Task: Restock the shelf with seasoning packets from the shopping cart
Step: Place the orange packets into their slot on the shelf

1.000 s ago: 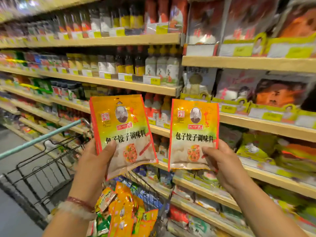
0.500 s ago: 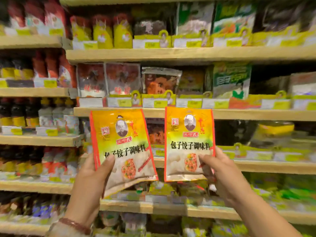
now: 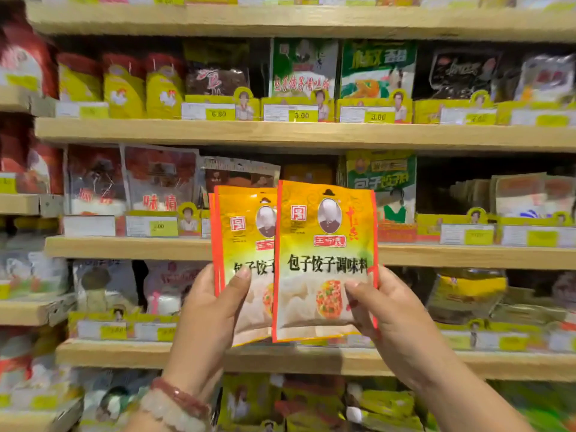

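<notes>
The left hand (image 3: 215, 310) is gripping a yellow-and-orange seasoning packet (image 3: 246, 260) by its lower left side, with the thumb lying across the front just under the printed black characters and the fingers wrapped behind. A thin orange edge is showing along that packet's left side, so there may be a second one stacked behind it, though that cannot be told for sure. The right hand (image 3: 389, 319) is grasping another identical packet (image 3: 325, 260) at its lower right edge, the thumb pressing on the front beside the picture of filling and the fingers curling round the back. This right packet is overlapping the right part of the left one, hiding about half of its face. Both are standing upright, held up in front of the wooden shelf boards (image 3: 131, 247), roughly level with the middle tier and clear of them. A red bead bracelet (image 3: 179, 394) and a pale bead bracelet (image 3: 170, 413) are sitting on the left wrist. Behind the packets, rows of other seasoning bags are standing on the shelves, among them green-and-white dumpling seasoning bags (image 3: 304, 70) on the tier above and yellow chicken-powder pouches (image 3: 124, 88) to the left. Yellow price tags (image 3: 300, 115) are running along the shelf fronts.
</notes>
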